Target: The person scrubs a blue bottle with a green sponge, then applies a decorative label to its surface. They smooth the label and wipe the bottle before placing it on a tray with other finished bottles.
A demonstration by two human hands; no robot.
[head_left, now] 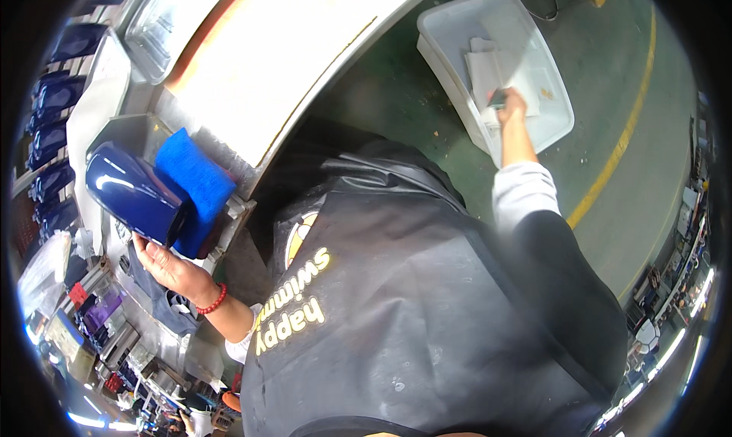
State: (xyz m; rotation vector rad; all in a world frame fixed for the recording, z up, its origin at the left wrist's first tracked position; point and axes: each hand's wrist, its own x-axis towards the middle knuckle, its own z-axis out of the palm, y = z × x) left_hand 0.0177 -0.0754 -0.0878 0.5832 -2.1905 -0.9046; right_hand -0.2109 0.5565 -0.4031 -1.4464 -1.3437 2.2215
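A glossy dark-blue curved shell (137, 193) lies tilted at the left, beside a bright blue cloth-like pad (196, 182). My left hand (171, 271), a red bead bracelet at its wrist, grips the shell's near lower edge; some fingertips are hidden under it. Out to the right, my right hand (512, 108) reaches over a white plastic bin (438, 52). Its fingers are closed around a small dark thing (497, 99) whose kind I cannot make out. White sheets or scraps (484, 67) lie inside the bin, below that hand.
A brightly lit worktop (282, 64) runs across the upper left, with a clear plastic tray (164, 25) at its far end. Several similar blue shells (57, 136) stand racked at far left. A yellow line (621, 159) crosses the green floor at right. My dark apron (427, 307) fills the centre.
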